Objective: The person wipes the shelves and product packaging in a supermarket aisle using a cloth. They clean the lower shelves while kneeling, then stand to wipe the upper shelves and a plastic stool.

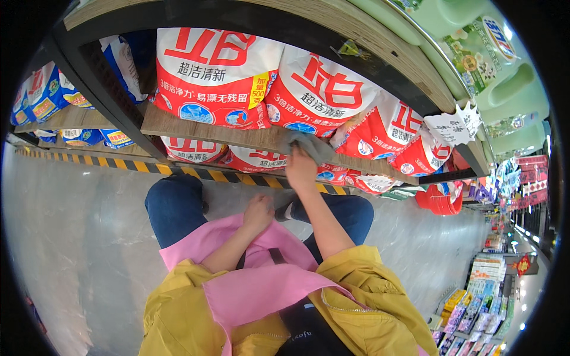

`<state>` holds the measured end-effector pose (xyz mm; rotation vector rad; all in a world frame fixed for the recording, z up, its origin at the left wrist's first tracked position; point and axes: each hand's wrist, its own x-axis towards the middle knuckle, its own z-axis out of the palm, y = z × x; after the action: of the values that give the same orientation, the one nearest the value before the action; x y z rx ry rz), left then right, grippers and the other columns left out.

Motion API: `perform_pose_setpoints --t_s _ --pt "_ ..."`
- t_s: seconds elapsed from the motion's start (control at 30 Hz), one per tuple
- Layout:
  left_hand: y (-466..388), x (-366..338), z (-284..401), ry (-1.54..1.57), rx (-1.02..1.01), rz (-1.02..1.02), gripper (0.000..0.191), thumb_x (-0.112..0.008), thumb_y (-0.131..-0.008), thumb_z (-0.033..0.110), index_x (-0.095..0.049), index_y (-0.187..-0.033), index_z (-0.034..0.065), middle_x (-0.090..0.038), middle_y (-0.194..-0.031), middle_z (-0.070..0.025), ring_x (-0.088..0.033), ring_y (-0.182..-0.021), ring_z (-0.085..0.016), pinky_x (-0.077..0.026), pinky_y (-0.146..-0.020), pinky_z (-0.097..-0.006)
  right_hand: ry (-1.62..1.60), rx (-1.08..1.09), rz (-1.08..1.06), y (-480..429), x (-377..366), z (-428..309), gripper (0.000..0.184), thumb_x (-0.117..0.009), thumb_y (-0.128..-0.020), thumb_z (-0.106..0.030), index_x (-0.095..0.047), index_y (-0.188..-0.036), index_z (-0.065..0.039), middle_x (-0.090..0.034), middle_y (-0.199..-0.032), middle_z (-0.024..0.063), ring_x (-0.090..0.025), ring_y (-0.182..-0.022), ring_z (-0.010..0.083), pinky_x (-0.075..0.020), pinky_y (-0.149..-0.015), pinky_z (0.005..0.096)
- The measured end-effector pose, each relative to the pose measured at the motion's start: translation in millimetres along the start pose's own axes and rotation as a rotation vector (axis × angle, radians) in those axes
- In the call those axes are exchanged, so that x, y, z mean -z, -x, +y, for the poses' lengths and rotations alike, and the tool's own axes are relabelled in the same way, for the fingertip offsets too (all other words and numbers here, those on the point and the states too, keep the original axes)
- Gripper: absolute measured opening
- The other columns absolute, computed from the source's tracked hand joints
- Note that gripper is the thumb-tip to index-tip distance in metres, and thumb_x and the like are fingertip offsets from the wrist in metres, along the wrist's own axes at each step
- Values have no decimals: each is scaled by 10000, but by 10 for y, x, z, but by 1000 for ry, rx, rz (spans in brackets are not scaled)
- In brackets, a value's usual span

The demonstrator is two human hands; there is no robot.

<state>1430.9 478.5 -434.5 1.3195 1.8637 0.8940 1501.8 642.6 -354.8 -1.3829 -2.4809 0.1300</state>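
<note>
My right hand (301,169) presses a grey cloth (311,146) against the front edge of a wooden shelf board (213,134). Several red and white bags of laundry powder (209,80) stand on that board, and the cloth lies just below one of them. My left hand (259,212) is curled over my lap, near the pink apron (262,289); whether its fingers hold anything is not plain.
More bags (193,149) sit on the lower shelf, above black and yellow floor tape (138,167). A dark metal upright (107,98) divides the shelves at left. Green bottles (507,84) stand at upper right. A red basket (438,200) is on the right.
</note>
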Motion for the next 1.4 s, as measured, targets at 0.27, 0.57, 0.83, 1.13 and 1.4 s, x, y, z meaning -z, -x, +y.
perform_pose_setpoints --t_s 0.27,0.57,0.83,1.13,1.4 --pt "-162 -61 -573 90 -42 42 331 -623 -848 226 -620 -1129 52 -648 -1063 -152 -612 -977 -356 -474 -899 -403 -444 237 -388 -138 39 -895 351 -538 -888 -192 -575 -1197 -30 -630 -1141 172 -607 -1032 316 -462 -884 425" --pt "-211 385 -162 1195 450 -125 461 -397 -974 395 -488 -1346 139 -531 -1352 -35 -529 -1173 -187 -438 -941 -401 -2710 -387 -637 435 590 -323 454 -447 -990 -317 -469 -1358 -53 -508 -1384 115 -429 -1316 289 -282 -1126 456" --pt "-78 1020 723 2042 189 -617 796 -352 -920 671 -355 -1451 79 -378 -1492 -113 -363 -1362 -302 -266 -1110 -519 -2734 -325 -440 600 799 -174 493 -424 -977 -352 -459 -1370 -55 -498 -1393 128 -451 -1297 311 -310 -1112 472" --pt "68 1375 1275 1290 27 -105 549 -519 -850 -30 -415 -1386 21 -538 -1308 -95 -495 -1228 -216 -380 -1037 -363 -2495 -160 -427 852 784 164 678 -679 -814 -269 -420 -1392 -26 -512 -1369 130 -469 -1281 290 -326 -1098 461" --pt "180 1206 1460 1168 -42 -115 557 -495 -830 -78 -444 -1376 27 -575 -1226 -86 -527 -1182 -198 -401 -1012 -336 -2382 -559 -218 929 1192 129 506 -602 -806 -32 -477 -1294 10 -586 -1221 125 -584 -1117 251 -486 -960 412"
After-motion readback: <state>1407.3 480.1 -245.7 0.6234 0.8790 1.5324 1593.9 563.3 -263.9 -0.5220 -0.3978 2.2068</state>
